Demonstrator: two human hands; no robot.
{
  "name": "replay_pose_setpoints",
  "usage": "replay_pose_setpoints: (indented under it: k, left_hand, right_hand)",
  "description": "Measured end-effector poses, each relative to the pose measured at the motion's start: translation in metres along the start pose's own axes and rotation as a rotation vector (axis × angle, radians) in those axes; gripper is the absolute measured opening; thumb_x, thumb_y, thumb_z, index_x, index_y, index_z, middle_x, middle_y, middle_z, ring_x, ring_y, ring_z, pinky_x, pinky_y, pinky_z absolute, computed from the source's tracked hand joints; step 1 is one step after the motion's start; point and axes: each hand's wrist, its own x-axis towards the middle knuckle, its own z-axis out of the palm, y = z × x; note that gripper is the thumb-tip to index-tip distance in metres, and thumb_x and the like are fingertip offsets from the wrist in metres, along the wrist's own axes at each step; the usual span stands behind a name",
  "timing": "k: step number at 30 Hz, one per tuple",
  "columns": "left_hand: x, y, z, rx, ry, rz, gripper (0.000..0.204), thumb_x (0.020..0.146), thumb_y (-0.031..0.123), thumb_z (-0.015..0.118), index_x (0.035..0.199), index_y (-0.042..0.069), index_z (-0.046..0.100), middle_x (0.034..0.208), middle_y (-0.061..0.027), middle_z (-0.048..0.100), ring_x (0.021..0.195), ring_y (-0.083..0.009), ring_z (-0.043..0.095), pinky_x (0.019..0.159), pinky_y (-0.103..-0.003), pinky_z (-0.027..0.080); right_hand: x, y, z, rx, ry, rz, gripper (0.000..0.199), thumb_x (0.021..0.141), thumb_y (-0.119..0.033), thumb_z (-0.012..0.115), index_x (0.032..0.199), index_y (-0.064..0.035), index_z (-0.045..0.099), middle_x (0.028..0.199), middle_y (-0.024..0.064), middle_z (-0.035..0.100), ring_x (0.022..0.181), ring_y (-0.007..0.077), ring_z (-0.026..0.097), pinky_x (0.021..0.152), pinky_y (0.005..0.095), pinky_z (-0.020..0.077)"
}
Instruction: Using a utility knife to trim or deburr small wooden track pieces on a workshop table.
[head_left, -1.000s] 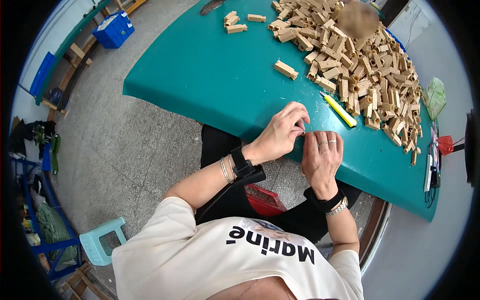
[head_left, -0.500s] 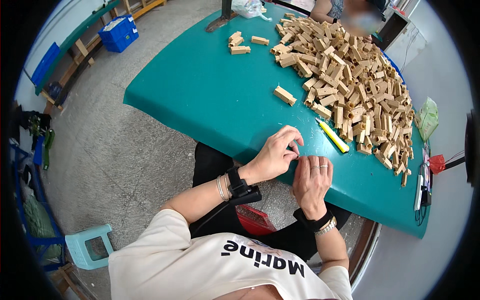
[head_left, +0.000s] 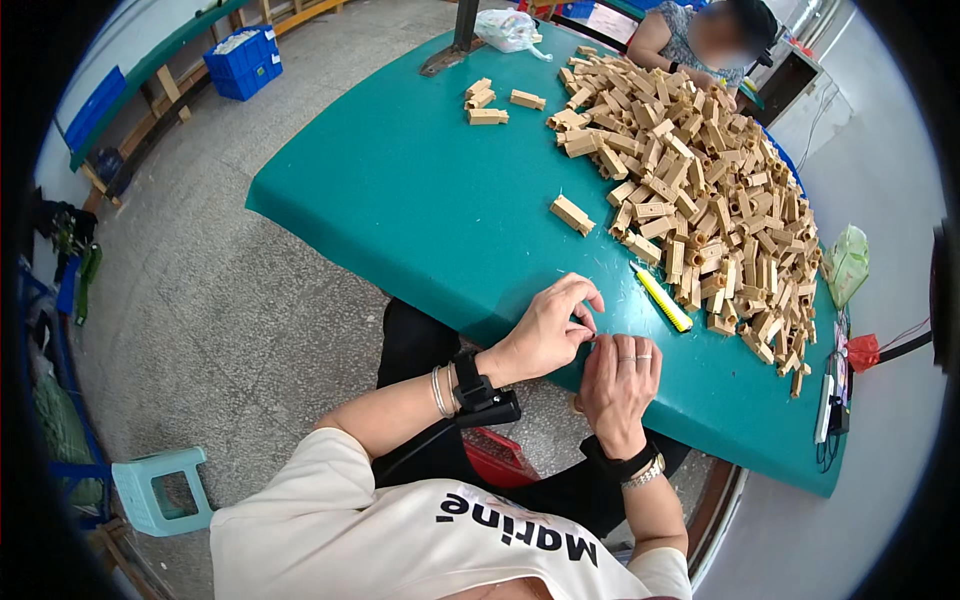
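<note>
Green table (head_left: 400, 200): hands (head_left: 545, 328) (head_left: 615, 390) curled close together over near edge, backs showing.

Sporting a cream T-shirt (head_left: 310, 500), short-sleeved, bold black lettering (head_left: 522, 526) right across the front, black trousers (head_left: 425, 350) below! On the left, flashing silver bangles (head_left: 440, 392), a black strap (head_left: 468, 378), a boxy unit (head_left: 497, 409); over on the right hand (head_left: 613, 397), rings (head_left: 627, 358), then a black band (head_left: 618, 463) and silver watchband (head_left: 645, 473).
</note>
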Motion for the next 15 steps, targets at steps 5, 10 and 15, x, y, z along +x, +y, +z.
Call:
replay_pose_setpoints:
  k: [5, 10, 15]
  left_hand:
    - [-0.0003, 0.0016, -0.0005, 0.006, 0.002, 0.000, 0.028, 0.074, -0.019, 0.055, 0.097, -0.004, 0.053, 0.105, -0.0139, 0.053, 0.078, -0.0237, 0.067, 0.068, -0.032, 0.054]
    - [0.0008, 0.0027, -0.0002, 0.046, 0.000, 0.029, 0.028, 0.073, -0.018, 0.054, 0.098, -0.004, 0.053, 0.105, -0.0143, 0.053, 0.077, -0.0237, 0.066, 0.069, -0.033, 0.054]
    - [0.0018, 0.0024, -0.0005, 0.063, -0.002, 0.028, 0.028, 0.074, -0.018, 0.055, 0.097, -0.004, 0.053, 0.105, -0.0144, 0.053, 0.078, -0.0236, 0.066, 0.069, -0.033, 0.054]
  right_hand:
    - [0.0011, -0.0010, -0.0003, -0.010, -0.017, 0.002, 0.022, 0.077, -0.002, 0.065, 0.097, 0.0048, 0.061, 0.089, 0.0148, 0.056, 0.086, 0.0312, 0.056, 0.082, 0.0444, 0.0465]
    - [0.0025, 0.0000, -0.0020, -0.013, -0.037, -0.002, 0.022, 0.077, -0.002, 0.065, 0.098, 0.0049, 0.061, 0.090, 0.0152, 0.056, 0.086, 0.0316, 0.056, 0.084, 0.0452, 0.0459]
    - [0.0028, 0.0005, -0.0005, -0.012, -0.048, 0.010, 0.020, 0.079, -0.003, 0.063, 0.097, 0.0042, 0.061, 0.090, 0.0151, 0.056, 0.086, 0.0316, 0.056, 0.084, 0.0451, 0.0458]
